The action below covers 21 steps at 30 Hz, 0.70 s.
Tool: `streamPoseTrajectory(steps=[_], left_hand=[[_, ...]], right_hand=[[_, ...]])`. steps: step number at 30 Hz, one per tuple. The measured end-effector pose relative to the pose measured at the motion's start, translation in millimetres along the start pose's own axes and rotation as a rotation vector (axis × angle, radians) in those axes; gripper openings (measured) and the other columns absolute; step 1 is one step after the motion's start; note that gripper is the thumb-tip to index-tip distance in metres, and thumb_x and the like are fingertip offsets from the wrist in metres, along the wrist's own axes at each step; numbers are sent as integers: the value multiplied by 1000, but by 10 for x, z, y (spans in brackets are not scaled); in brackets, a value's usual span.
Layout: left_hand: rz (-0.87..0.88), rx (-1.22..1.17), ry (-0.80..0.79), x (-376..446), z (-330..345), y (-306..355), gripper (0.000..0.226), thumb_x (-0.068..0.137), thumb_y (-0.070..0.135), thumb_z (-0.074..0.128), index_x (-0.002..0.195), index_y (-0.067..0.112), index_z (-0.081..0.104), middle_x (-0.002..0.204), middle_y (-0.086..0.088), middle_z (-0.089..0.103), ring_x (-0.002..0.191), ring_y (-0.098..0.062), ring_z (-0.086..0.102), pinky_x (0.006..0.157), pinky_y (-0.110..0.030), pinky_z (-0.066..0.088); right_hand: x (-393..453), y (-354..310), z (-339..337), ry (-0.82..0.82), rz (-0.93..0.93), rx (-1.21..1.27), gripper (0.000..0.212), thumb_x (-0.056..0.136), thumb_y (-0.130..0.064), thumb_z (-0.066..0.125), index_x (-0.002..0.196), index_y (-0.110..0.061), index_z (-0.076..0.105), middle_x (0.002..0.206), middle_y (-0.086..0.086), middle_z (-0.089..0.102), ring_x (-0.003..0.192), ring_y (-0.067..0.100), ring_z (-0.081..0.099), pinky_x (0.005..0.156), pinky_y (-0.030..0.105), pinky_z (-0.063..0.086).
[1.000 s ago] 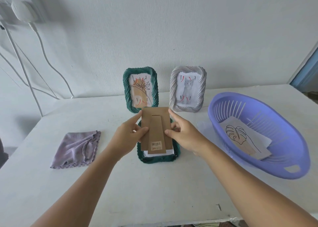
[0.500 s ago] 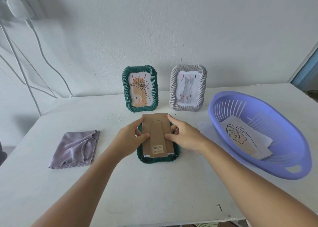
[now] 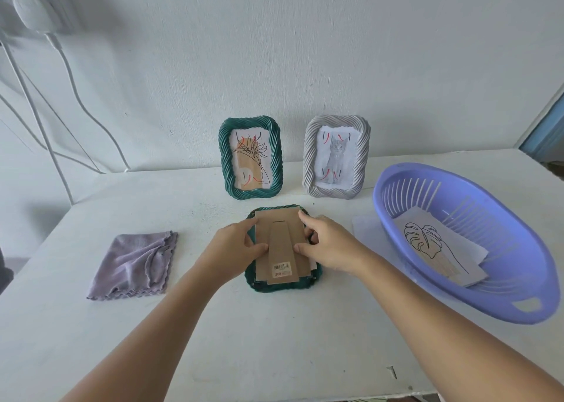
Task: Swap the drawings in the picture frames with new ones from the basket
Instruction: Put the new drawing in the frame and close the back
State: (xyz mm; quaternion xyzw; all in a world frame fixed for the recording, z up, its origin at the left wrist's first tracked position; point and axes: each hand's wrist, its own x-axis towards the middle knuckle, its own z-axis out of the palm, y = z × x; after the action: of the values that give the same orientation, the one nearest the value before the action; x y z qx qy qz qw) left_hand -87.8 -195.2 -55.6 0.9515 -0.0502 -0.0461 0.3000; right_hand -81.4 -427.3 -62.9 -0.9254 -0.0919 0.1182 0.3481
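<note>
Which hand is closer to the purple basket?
The right hand. It holds the cardboard backing on the side facing the purple basket, without touching the basket. The left hand holds the backing's far side, next to the cloth.

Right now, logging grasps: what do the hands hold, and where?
Both hands, left and right, hold the cardboard backing by its side edges.

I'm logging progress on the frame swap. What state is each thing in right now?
Green frame: upright, holds plant drawing.
Grey frame: upright, holds cat drawing.
Face-down green frame: lying flat, back up.
Cardboard backing: on the face-down frame, not fully seated.
Left hand: holding the backing.
Right hand: holding the backing.
Basket: holds leaf drawing.
Cloth: crumpled, untouched.
</note>
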Motion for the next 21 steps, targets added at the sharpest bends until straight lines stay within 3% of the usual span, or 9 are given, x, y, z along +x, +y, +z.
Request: streamPoseTrajectory(steps=[4,8,12,16,21], left_hand=[[11,43,9,4,9,4,52,90,37,72,139,26,61,79,12,60,77,-6,55,58,-18,35],[-38,-10,-10,13,17,-46,38,88,38,73,124,27,69,74,8,66,72,-6,59,58,-22,41],[-54,-21,-12,33,23,-93,27,88,41,72,110,25,74,69,4,66,63,-7,55,54,-22,42],[-55,-36,-3,29,35,-100,24,88,41,72,107,26,75,68,3,67,65,-10,55,58,-26,45],[-67,-88,5,26,49,-86,29,89,38,73,116,27,72,70,5,66,69,-11,57,58,-24,42]], right_hand=[[-10,36,12,-35,33,-90,77,92,-46,68,158,-32,32,132,-1,39,126,27,48,114,44,35],[-33,14,14,-6,35,-64,79,89,-47,71,157,-31,33,131,-1,35,126,30,48,112,42,39],[-89,7,-19,100,54,-114,84,84,-55,73,156,-31,37,128,-3,34,129,23,44,112,34,35],[-137,-2,-36,89,59,-156,66,85,-60,70,144,-36,54,120,-2,38,121,22,47,108,36,37],[-132,-4,-14,85,67,-118,63,87,-58,69,146,-42,51,119,-4,41,119,19,49,108,36,36]])
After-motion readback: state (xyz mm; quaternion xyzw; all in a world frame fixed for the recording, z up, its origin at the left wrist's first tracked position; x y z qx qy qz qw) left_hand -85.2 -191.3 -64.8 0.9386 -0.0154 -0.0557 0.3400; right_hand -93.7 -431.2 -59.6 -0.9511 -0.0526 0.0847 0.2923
